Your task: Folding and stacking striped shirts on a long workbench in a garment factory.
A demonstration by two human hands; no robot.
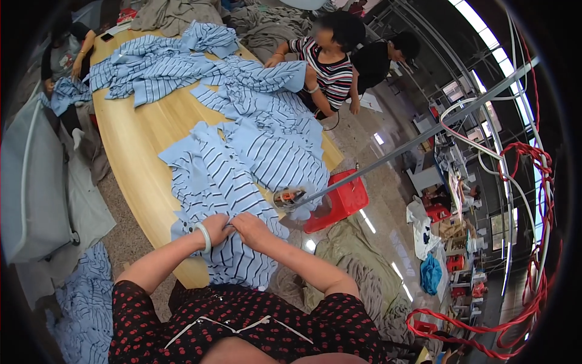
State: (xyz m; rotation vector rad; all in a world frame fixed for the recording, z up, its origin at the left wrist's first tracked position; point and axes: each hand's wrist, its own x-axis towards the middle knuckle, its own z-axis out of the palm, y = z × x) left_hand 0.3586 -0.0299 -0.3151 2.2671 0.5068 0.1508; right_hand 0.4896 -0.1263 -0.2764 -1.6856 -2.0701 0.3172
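Observation:
A light blue shirt with dark stripes lies spread at the near end of the wooden table, and its lower part hangs toward my body. My left hand, with a pale bangle on the wrist, pinches the cloth. Close against it, my right hand grips the same shirt, fingers closed. The fingertips of both hands nearly meet; the exact bit of cloth between them is partly hidden. More striped shirts are heaped just beyond and to the right.
A grey metal bar slants in over the table's right side. Below it stands a red plastic crate. Across the table, a person in a striped top handles cloth; another sits far left. A grey bin stands left.

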